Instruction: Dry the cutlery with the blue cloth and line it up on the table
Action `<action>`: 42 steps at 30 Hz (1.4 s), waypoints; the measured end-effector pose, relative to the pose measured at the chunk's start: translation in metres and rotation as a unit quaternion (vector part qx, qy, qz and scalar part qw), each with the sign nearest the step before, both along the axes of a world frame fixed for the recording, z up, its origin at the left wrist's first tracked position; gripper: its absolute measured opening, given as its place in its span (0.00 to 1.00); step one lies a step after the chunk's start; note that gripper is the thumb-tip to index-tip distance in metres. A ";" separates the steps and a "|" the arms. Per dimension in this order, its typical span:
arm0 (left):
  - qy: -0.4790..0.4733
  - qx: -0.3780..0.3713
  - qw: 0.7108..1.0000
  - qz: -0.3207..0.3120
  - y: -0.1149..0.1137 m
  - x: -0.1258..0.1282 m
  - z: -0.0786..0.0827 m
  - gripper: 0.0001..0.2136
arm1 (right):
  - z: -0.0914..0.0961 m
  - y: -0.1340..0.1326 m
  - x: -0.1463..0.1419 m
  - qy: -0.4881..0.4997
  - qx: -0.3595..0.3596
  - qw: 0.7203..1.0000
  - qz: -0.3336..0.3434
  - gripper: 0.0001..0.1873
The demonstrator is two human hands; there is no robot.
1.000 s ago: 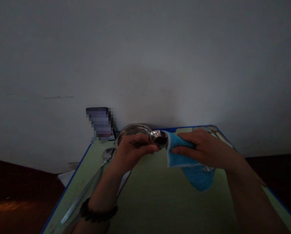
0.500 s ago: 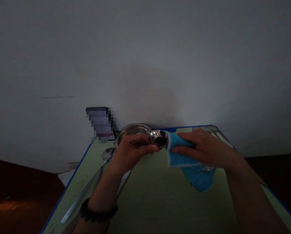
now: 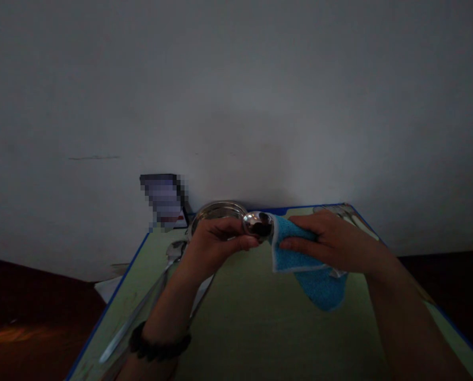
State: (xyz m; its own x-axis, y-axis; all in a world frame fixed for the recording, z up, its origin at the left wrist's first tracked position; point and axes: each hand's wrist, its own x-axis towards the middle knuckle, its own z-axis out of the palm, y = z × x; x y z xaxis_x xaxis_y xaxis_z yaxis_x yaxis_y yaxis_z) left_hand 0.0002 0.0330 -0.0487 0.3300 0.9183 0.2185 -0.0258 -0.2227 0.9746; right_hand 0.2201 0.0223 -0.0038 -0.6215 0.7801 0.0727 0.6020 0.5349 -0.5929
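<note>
A shiny metal spoon (image 3: 257, 224) is held above the table, its rounded bowl showing. My left hand (image 3: 216, 244) pinches the bowl's left edge between thumb and fingers. My right hand (image 3: 327, 238) is closed around a blue cloth (image 3: 296, 256) with a pale border, which wraps the spoon just right of the bowl. The handle is hidden in the cloth and hand, though a small bright bit shows below the palm. One loose end of the cloth hangs beneath my right hand.
Behind my left hand stands a round metal bowl (image 3: 220, 206). A long-handled spoon (image 3: 176, 251) and other utensils lie at the left of the green table (image 3: 284, 333). A blurred phone-like screen (image 3: 163, 198) leans by the wall. Metal cutlery (image 3: 339, 212) lies at the back right.
Almost nothing differs. Both hands keep their grip on the spoon and cloth, and the cloth's hanging end has shifted very slightly to the left.
</note>
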 end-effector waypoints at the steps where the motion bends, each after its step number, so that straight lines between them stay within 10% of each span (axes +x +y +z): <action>1: 0.002 -0.001 1.000 0.002 0.000 0.000 0.000 0.04 | 0.000 0.000 0.000 0.000 0.001 1.000 -0.001 0.17; 42: 0.039 0.020 0.999 0.022 0.001 -0.006 0.002 0.04 | 0.000 0.001 0.006 -0.012 -0.028 0.999 -0.012 0.15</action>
State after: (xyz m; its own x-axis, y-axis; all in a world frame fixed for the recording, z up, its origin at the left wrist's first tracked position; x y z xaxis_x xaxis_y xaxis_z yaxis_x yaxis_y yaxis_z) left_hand -0.0057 0.0341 -0.0466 0.3070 0.9234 0.2302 0.0600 -0.2602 0.9637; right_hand 0.2260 0.0232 -0.0035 -0.6039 0.7969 0.0142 0.6281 0.4867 -0.6071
